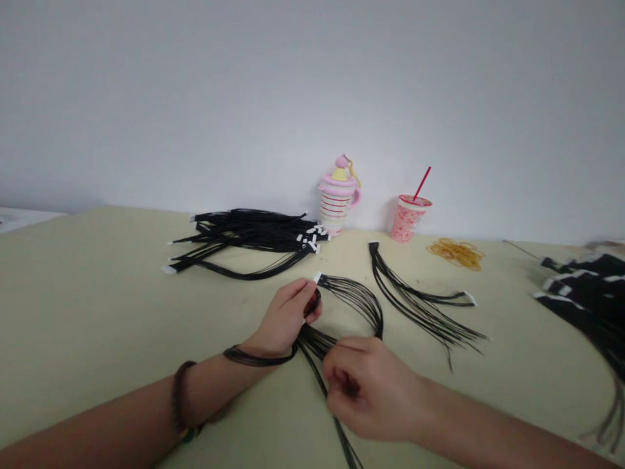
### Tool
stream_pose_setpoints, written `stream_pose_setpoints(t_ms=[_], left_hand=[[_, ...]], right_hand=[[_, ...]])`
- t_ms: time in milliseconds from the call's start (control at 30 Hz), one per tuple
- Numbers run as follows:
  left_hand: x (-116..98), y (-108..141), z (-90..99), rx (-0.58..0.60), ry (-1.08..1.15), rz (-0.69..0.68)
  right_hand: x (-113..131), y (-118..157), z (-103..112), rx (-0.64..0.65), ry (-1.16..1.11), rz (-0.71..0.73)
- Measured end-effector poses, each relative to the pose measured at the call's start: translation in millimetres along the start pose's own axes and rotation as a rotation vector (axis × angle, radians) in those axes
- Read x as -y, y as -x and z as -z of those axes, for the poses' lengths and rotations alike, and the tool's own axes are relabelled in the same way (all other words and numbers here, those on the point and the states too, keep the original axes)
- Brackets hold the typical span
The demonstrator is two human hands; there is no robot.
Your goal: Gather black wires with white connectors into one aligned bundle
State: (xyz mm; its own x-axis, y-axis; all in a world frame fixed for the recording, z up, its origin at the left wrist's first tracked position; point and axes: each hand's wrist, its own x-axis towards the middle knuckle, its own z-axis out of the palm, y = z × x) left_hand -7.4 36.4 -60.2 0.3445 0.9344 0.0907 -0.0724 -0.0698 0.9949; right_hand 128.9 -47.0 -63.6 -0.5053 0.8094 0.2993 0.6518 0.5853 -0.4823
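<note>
A bundle of thin black wires [355,294] with a white connector [317,277] at one end curves between my hands. My left hand [289,317] is closed on it just below the connector, and part of the wires loops over the left wrist. Curled in beside the bundle is my right hand [366,384], fingers bent and pressed onto the wires where they cross the middle. Loose wire ends hang toward the front edge of the view. The inside of the right-hand grip is partly hidden.
Behind lie a pile of black wire bundles [244,233], a pink striped cup [336,202], a pink cup with a red straw [407,218] and yellow rubber bands [456,253]. One spread bundle [410,303] is right of centre. More bundles [590,293] lie far right on the table [97,293].
</note>
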Motion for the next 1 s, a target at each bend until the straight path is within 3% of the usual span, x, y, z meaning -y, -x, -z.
stream_pose_setpoints(t_ms=[233,500,633,800,900,1000], left_hand=[[-1,5,-2.8,-0.062,-0.016,-0.082],[5,5,-1.5,0.002,-0.043,-0.099],[3,4,-1.2,0.000,-0.033,-0.092],[1,0,-2.1,-0.046,0.057,0.026],[3,-2,-1.8,-0.043,0.124,0.051],[5,-2,-1.1,-0.036,0.109,0.024]], right_hand=[[-1,-8,-4,0.009,-0.005,-0.084],[0,-10,-8,-0.021,-0.158,-0.186],[-7,-12,-4,0.005,-0.317,-0.259],[-14,-17,1,0.115,-0.765,-0.412],[-13,-18,2,0.137,-0.933,-0.374],[-10,-15,-4,0.104,-0.913,-0.263]])
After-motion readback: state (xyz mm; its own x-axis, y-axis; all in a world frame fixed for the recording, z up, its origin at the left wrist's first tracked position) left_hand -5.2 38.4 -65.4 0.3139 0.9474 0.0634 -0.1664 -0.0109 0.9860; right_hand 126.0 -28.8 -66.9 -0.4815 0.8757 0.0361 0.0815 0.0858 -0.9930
